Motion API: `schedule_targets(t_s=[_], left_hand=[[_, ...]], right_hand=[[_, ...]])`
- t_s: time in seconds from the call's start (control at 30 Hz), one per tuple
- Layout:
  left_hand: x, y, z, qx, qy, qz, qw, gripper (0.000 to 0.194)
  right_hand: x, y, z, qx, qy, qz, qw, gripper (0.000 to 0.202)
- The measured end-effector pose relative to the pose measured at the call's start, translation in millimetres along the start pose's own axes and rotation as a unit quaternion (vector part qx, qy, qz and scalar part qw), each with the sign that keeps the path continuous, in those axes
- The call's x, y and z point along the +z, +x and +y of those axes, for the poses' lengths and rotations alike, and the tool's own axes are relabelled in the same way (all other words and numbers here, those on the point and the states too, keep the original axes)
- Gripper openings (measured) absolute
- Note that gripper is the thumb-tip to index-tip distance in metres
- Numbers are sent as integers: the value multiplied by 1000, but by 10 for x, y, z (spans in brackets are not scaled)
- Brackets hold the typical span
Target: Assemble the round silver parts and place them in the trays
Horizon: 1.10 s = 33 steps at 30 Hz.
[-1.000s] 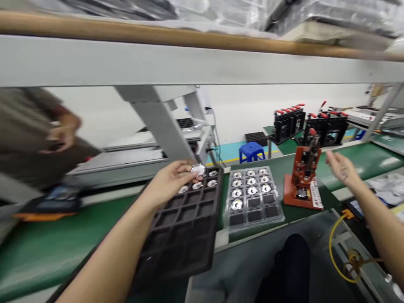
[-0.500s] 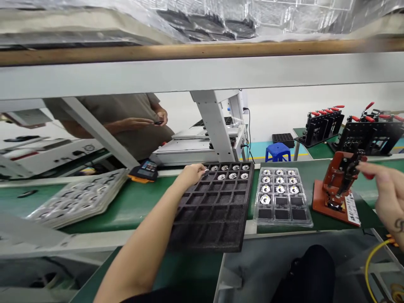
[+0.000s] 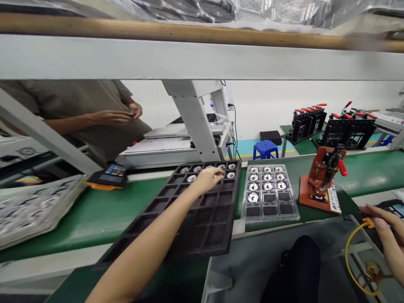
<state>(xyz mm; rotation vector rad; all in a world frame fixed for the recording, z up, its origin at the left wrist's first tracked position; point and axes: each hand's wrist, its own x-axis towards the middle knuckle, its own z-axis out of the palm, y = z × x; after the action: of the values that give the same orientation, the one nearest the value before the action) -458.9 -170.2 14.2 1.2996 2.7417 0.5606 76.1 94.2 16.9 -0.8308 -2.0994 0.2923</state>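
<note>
My left hand (image 3: 208, 179) reaches over the black compartment tray (image 3: 221, 227), its fingers bent together at the rows of round silver parts (image 3: 191, 178); what they hold, if anything, is hidden. At the right edge my right hand (image 3: 389, 235) is beside a yellow cable (image 3: 348, 248) with an orange connector, its thumb and fingers around something I cannot make out. Between the hands lies a clear plastic tray (image 3: 271, 216) with round white-and-black parts in its upper pockets. The red clamp fixture (image 3: 318, 176) stands to its right, its red-tipped handle down.
A person (image 3: 104, 118) stands behind the frame at the left, hands together. A stack of trays (image 3: 41, 206) and an orange-black device (image 3: 109, 176) lie on the left. A slanted white post (image 3: 195, 122) rises behind the black tray. Black clamp fixtures (image 3: 347, 132) stand at the back right.
The view has shifted right. My right hand has left the red clamp's handle and moved down towards the yellow cable. My left hand has moved right across the rows of round parts.
</note>
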Motion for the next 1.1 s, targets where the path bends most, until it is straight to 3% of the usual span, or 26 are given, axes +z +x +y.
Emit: schedule_targets(t_s=[0.1,0.2,0.3,0.4,0.47,0.57,0.67,0.77,0.87,0.93,1.1], left_hand=[[390,6,568,105,-38,-87,990,20],[606,-8,918,171,-52,-166,970,21],[575,-4,1029,191,-55,-197,960,22],[432,-37,1202,217,-68,-187,956,16],[359,-111,1495,243,-85,-178,950,9],[340,-306,2189,313,-145,-155,926,8],[431,-536,2952,438,-223,-90,866,7],[597,-690,3542,606,-276,-10,746,10],[762,-736,3918,726,-262,93,630,15],[839,-740,4094,750,-251,118,600,17],[951,-820,4458,767,-253,93,582,21]], right_hand=[[-43,-56,-61,-3,41,-68,997,37],[-124,-176,-92,-9,50,-83,995,37],[-257,-401,-10,25,44,-87,995,40],[-386,-610,80,69,50,-86,993,41],[-430,-674,60,89,70,-82,990,39],[-414,-628,-112,106,153,-78,979,40],[-374,-489,-316,123,241,-90,959,51],[-441,-396,-413,144,294,-113,938,46],[-647,-413,-417,149,327,-114,926,60],[-813,-454,-403,140,301,-94,939,54],[-1079,-528,-321,129,207,-11,970,39]])
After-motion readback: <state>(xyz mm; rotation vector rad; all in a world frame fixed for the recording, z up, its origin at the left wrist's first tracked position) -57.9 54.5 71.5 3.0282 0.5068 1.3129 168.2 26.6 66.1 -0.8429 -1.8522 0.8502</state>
